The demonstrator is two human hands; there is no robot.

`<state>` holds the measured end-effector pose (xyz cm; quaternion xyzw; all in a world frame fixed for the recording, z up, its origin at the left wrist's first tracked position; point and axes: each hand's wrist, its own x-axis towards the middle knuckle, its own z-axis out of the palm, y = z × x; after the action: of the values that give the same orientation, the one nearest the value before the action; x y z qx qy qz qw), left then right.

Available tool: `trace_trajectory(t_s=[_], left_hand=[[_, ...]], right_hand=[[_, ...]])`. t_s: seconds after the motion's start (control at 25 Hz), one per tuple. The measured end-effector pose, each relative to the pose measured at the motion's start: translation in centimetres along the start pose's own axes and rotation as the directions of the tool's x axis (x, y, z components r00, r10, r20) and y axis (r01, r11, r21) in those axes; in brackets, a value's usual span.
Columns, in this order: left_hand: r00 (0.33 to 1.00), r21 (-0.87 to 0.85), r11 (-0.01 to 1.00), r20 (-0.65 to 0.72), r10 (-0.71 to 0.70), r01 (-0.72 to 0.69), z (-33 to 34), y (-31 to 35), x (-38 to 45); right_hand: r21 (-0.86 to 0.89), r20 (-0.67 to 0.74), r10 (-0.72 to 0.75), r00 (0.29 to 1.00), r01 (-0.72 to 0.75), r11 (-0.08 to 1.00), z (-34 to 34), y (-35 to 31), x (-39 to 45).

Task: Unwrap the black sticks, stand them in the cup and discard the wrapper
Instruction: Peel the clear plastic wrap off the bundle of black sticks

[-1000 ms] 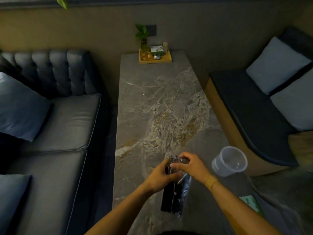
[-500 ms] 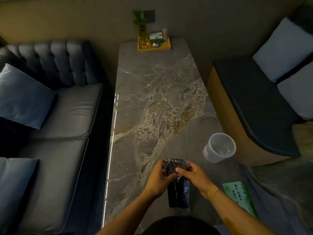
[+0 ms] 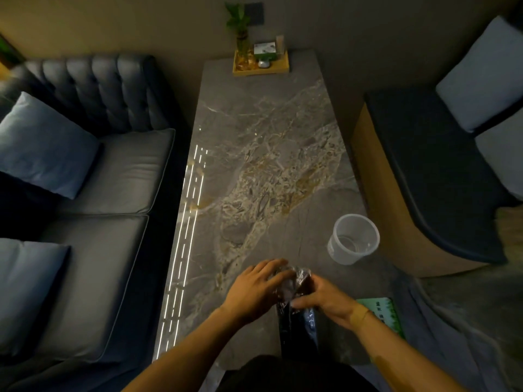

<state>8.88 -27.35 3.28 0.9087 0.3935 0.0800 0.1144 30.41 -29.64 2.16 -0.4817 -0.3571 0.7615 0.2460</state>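
A bundle of black sticks (image 3: 298, 332) in a clear crinkled wrapper (image 3: 295, 278) is held over the near end of the marble table (image 3: 254, 154). My left hand (image 3: 256, 290) grips the wrapper's top from the left. My right hand (image 3: 325, 302) pinches the bundle from the right, just below the top. The translucent plastic cup (image 3: 353, 239) stands upright and empty near the table's right edge, a little beyond my right hand. The bundle's lower end is hidden by a dark shape at the frame's bottom.
A dark sofa (image 3: 93, 193) with blue cushions runs along the left. A bench seat (image 3: 441, 171) with pale cushions lies to the right. A wooden tray (image 3: 260, 66) with a plant and small box sits at the table's far end. A green leaflet (image 3: 382, 312) lies by my right wrist.
The camera has tilted down and the view shifted. My hands with the bundle moved nearer to me, and my left hand's fingers now spread over the wrapper's top.
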Motion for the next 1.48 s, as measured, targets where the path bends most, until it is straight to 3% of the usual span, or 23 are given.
trace_trajectory(t_s=[0.16, 0.24, 0.32, 0.44, 0.56, 0.64, 0.76, 0.92, 0.96, 1.04, 1.12, 1.2, 1.36, 1.48], left_hand=[[0.989, -0.226, 0.969, -0.08, -0.125, 0.105, -1.1, 0.8, 0.8], [0.954, -0.458, 0.86, -0.079, -0.289, 0.222, -1.6, 1.1, 2.0], [0.887, -0.662, 0.664, 0.004, -0.463, 0.349, -2.1, 0.9, 3.4], [0.746, -0.844, 0.248, 0.237, -0.623, 0.475, -2.1, 0.2, 4.8], [0.628, -0.869, -0.143, 0.447, -0.637, 0.474, -1.3, 0.4, 4.0], [0.63, -0.848, -0.253, 0.518, -0.578, 0.465, -0.7, 0.5, 2.8], [0.658, -0.855, -0.293, 0.517, -0.548, 0.428, -0.1, 0.5, 1.4], [0.631, -0.883, -0.255, 0.462, -0.624, 0.394, -0.2, 0.9, 1.2], [0.63, -0.892, -0.238, 0.441, -0.639, 0.384, -0.2, 1.0, 1.2], [0.637, -0.907, -0.204, 0.406, -0.655, 0.369, -0.3, 1.0, 1.3], [0.65, -0.917, -0.186, 0.383, -0.656, 0.353, -0.3, 1.1, 1.4], [0.674, -0.924, -0.181, 0.371, -0.639, 0.337, -0.3, 1.2, 1.6], [0.717, -0.934, -0.181, 0.353, -0.601, 0.307, -0.5, 1.1, 1.5], [0.756, -0.942, -0.159, 0.333, -0.563, 0.297, -1.0, 1.2, 1.5]], right_hand=[[-0.111, -0.077, -0.025, 0.997, 0.016, 0.994, 0.1, -0.3, -0.7], [-0.124, -0.131, -0.057, 0.99, 0.041, 0.991, 0.6, -0.2, -0.7], [-0.125, -0.134, -0.058, 0.989, 0.041, 0.991, 0.7, -0.1, -0.6], [-0.155, -0.105, -0.021, 0.994, 0.005, 0.988, 0.6, -0.1, -0.4], [-0.149, -0.102, -0.015, 0.995, 0.0, 0.989, 0.7, 0.1, -0.1], [-0.129, -0.116, -0.034, 0.993, 0.019, 0.992, 0.7, 0.1, 0.0], [-0.141, -0.132, -0.044, 0.99, 0.025, 0.99, 0.6, -0.1, 0.2], [-0.185, -0.214, -0.097, 0.972, 0.058, 0.981, 1.9, 0.1, -0.1], [-0.23, -0.318, -0.166, 0.934, 0.093, 0.969, 2.6, -0.1, -0.3], [-0.511, -0.476, -0.438, 0.762, 0.166, 0.843, 3.5, -0.7, -0.8], [-0.778, -0.358, -0.687, 0.633, 0.204, 0.593, 4.3, -1.6, -1.2], [-0.824, -0.283, -0.704, 0.651, 0.21, 0.526, 5.2, -2.8, -1.3], [-0.749, -0.345, -0.592, 0.728, 0.167, 0.641, 5.3, -3.6, -1.1], [-0.733, -0.355, -0.596, 0.721, 0.181, 0.656, 5.2, -3.4, -1.2]])
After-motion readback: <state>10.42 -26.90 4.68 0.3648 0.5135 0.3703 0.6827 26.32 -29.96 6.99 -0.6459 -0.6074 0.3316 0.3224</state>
